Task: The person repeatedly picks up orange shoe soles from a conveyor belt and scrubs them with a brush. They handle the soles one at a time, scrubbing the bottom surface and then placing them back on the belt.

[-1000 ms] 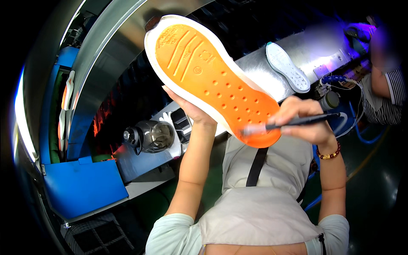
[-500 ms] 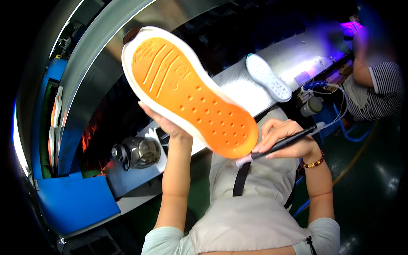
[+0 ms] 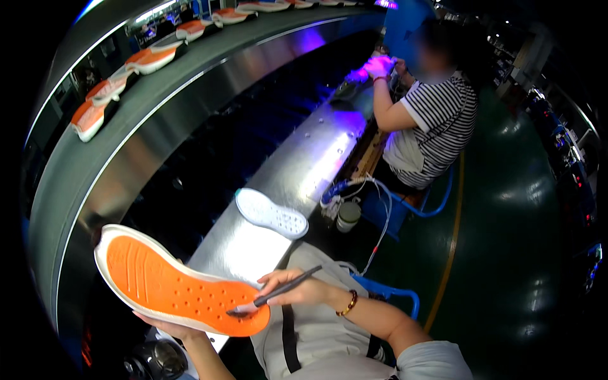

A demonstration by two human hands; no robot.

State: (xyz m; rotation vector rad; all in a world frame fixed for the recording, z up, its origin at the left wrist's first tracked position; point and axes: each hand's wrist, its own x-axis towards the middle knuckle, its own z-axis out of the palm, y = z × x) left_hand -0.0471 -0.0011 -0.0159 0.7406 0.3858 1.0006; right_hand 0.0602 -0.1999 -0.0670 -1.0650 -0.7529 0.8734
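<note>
My left hand point(image 3: 174, 326) supports a shoe sole point(image 3: 152, 282) from below, its fingers closed around the near edge and partly hidden underneath. The sole has an orange inner face with small round pits and a white raised rim. A slim dark brush point(image 3: 278, 291) is pinched in my right hand point(image 3: 294, 288), its bristles on the orange face close to the rounded end. Beyond my hands, a pale blue-white sole-shaped piece point(image 3: 272, 214) with holes at one end lies on the metal bench point(image 3: 234, 253).
A curved conveyor point(image 3: 145, 95) carries several orange-and-white soles point(image 3: 152, 58) at the left and far side. A co-worker in a striped top point(image 3: 437, 117) sits further along the bench under purple light. A small tub point(image 3: 348, 216) stands by hoses; a dark glass jug point(image 3: 158, 360) is near my left arm.
The view has swung to the right, bringing the conveyor and the co-worker into sight. The sole is tilted flatter, and the brush has moved from its rim onto the orange face.
</note>
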